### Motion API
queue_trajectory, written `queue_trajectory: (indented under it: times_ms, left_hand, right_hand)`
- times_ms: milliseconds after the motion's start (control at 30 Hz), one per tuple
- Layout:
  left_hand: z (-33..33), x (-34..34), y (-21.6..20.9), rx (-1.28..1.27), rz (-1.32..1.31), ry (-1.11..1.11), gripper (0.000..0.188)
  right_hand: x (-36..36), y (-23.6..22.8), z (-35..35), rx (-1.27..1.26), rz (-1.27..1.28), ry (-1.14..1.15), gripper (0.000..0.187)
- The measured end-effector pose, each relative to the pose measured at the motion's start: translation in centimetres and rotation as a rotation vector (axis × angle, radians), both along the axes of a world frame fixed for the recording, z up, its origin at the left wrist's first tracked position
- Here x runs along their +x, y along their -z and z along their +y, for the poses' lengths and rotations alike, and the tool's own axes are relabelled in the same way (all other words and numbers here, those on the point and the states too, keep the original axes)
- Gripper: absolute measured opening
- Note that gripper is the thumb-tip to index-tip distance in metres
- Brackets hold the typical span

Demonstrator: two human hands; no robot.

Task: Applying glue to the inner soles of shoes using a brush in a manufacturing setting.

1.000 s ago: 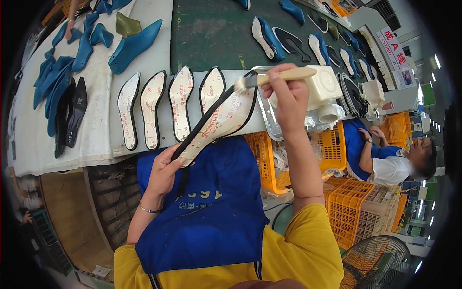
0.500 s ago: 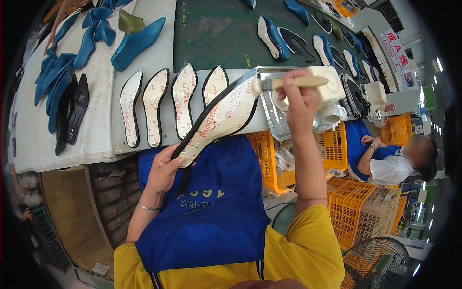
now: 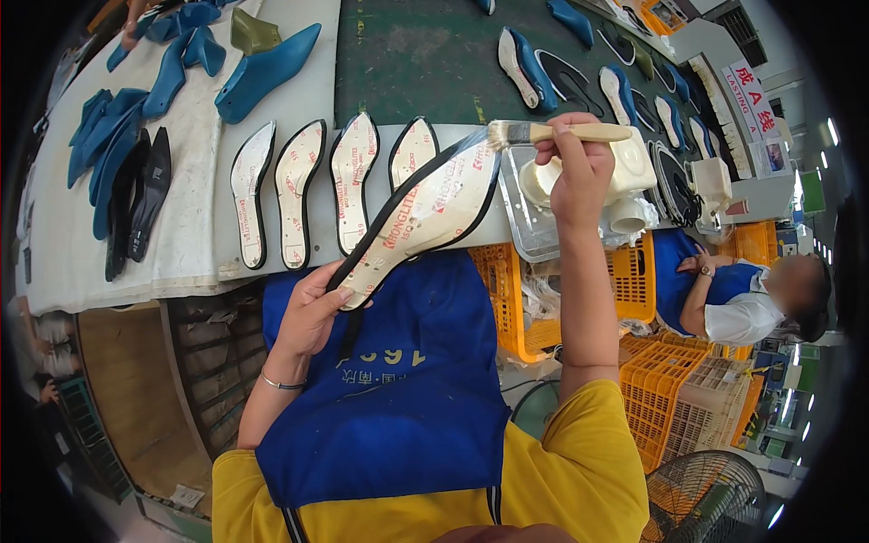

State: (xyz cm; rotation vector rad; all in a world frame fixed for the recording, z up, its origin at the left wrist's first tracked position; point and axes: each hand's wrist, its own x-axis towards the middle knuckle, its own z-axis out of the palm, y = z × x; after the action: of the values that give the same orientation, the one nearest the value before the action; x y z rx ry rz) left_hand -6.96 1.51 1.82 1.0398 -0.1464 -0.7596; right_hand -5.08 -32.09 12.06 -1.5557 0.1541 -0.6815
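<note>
My left hand (image 3: 315, 308) pinches the heel end of a pale insole (image 3: 412, 222) with a black edge, holding it tilted over my apron. In my right hand (image 3: 579, 167) is a flat brush (image 3: 593, 133) with a wooden handle; its bristles touch the insole's toe tip. The toe area looks wet and whitish. Behind the held insole, several similar insoles (image 3: 297, 195) lie in a row along the table edge. Beneath my right hand is a clear plastic tray (image 3: 523, 237) holding a cream-coloured container (image 3: 540, 184), partly hidden by the hand.
Blue shoe lasts (image 3: 269, 77) and a pair of black soles (image 3: 149, 199) lie at the left. More lasts with insoles (image 3: 525, 71) rest on the green surface. Yellow crates (image 3: 507, 312) stand below the table, a fan (image 3: 706, 498) at lower right. A co-worker (image 3: 724, 294) is at right.
The brush has moved slightly right and up, out to the insole's toe tip. My left hand still holds the insole in nearly the same place. The view has shifted a little.
</note>
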Motion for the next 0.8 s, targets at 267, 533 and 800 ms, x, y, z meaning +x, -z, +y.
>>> queue_trajectory:
  times_ms: [267,533,800]
  left_hand:
    - [-1.7,-0.1,-1.1,-0.031,0.083,-0.062,0.048]
    - [-2.7,-0.5,-1.2,-0.098,0.241,-0.098,0.047]
    - [-2.9,-0.3,-1.6,-0.124,0.263,-0.106,0.044]
  right_hand:
    - [-3.8,2.8,5.1,-0.173,0.012,-0.093,0.008]
    - [-3.6,4.3,7.9,-0.639,-0.139,-0.079,0.008]
    - [-2.8,5.1,8.3,-0.713,-0.166,-0.033,0.008]
